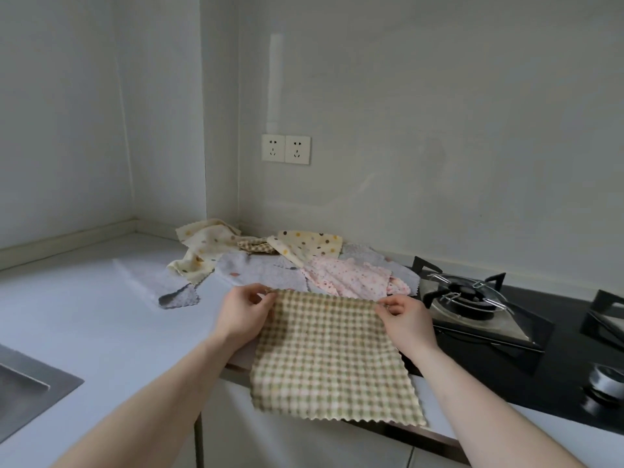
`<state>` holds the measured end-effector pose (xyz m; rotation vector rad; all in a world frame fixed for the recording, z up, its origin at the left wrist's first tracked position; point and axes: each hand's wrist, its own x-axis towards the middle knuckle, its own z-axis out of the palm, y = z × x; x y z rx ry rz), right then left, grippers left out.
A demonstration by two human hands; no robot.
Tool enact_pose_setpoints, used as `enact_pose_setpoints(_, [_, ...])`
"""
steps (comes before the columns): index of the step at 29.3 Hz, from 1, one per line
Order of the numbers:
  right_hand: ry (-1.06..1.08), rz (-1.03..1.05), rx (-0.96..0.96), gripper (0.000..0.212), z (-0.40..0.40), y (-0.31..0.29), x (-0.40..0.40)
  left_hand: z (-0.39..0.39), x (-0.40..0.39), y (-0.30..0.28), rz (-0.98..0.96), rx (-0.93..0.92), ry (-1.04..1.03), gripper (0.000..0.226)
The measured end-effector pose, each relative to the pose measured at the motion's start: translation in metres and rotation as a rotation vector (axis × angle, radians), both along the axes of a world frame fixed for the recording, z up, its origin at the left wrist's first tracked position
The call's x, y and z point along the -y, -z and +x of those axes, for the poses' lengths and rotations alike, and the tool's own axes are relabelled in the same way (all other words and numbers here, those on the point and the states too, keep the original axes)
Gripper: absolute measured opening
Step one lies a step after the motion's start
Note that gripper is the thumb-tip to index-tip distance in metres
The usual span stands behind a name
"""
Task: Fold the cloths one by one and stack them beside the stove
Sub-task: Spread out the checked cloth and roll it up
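Note:
A green-and-cream checked cloth [329, 352] hangs spread out in front of me, its lower edge past the counter's front edge. My left hand [244, 314] pinches its upper left corner and my right hand [407, 317] pinches its upper right corner. Behind it on the white counter [101, 315] lies a loose heap of cloths: a pink flowered one [351, 276], a grey one [263, 273], a cream dotted one [202, 251] and a yellow dotted one [307, 244]. The black gas stove [472, 298] stands right of the heap.
A steel sink [23, 390] is set into the counter at the lower left. Two wall sockets [286, 149] sit above the heap. A stove knob [607, 383] shows at the far right. A small grey cloth [179, 298] lies left of the heap.

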<state>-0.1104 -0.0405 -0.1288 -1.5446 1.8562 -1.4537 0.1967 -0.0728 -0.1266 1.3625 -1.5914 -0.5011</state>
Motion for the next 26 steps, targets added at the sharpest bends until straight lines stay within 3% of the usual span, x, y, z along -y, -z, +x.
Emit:
enact_pose_setpoints(5, [-0.004, -0.041, 0.044, 0.012, 0.009, -0.011, 0.001, 0.005, -0.007, -0.008, 0.025, -0.051, 0.046, 0.014])
enact_pose_setpoints(10, [-0.013, -0.067, -0.039, 0.008, 0.012, -0.041, -0.008, 0.009, -0.02, -0.037, -0.004, -0.106, 0.098, 0.008])
enact_pose_setpoints(18, [-0.089, 0.023, -0.327, 0.016, 0.008, -0.049, -0.057, 0.015, -0.049, -0.036, -0.003, 0.168, 0.136, 0.008])
enact_pose_setpoints(26, [-0.164, 0.143, -0.443, 0.015, -0.004, -0.043, -0.113, 0.023, -0.098, -0.042, 0.023, 0.36, 0.153, 0.014])
